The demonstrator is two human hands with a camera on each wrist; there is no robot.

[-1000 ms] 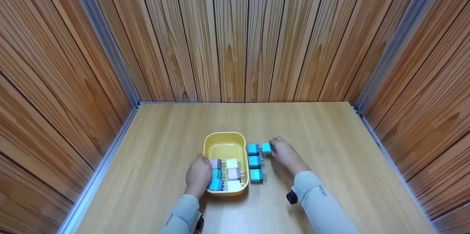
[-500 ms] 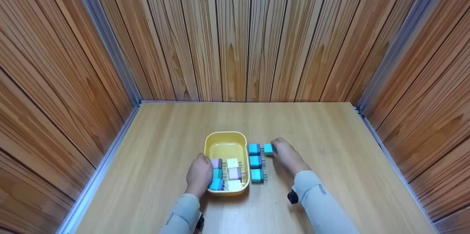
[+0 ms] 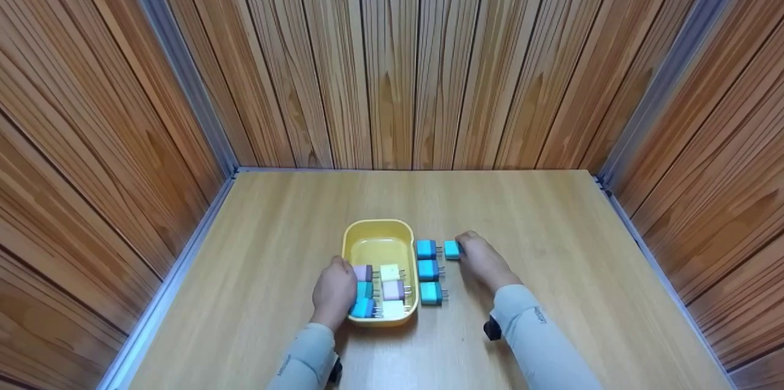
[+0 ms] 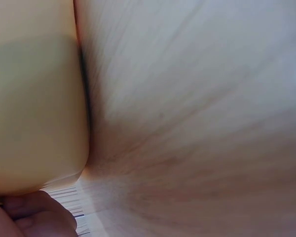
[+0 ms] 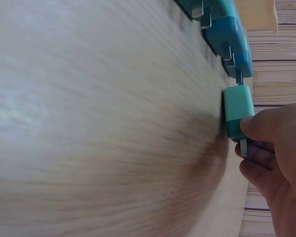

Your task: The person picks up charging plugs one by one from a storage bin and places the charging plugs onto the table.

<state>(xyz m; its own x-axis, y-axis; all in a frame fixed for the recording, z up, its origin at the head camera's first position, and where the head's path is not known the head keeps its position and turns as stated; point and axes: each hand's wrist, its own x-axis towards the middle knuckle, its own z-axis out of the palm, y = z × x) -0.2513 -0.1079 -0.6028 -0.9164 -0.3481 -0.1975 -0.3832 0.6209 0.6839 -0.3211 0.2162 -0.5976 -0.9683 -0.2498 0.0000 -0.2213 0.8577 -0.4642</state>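
My left hand [image 3: 334, 293] holds the left wall of a yellow plastic bin [image 3: 378, 228]; in the left wrist view its curled fingers [image 4: 47, 219] show at the bin's end. Inside the bin lie two columns of charger plugs, among them a blue one [image 3: 362, 308], a lilac one [image 3: 392, 290] and a white one [image 3: 389, 272]. To the right of the bin, my right hand [image 3: 484, 260] pinches a teal charger plug [image 5: 239, 106] by its prong end, thumb on its near side. That plug sits low at the table surface, just right of a blue charger plug [image 3: 426, 248].
Along the bin's right side stands a column of charger plugs, with another blue one [image 3: 428, 270] in the middle and a teal one [image 3: 430, 293] nearest me; their prongs point right. Wood-panelled walls [image 3: 392, 71] enclose the wooden table [image 3: 551, 292] at the back and sides.
The right hand has shifted slightly right with the teal plug, widening the gap to the blue plug a little. The left hand keeps its hold on the bin.
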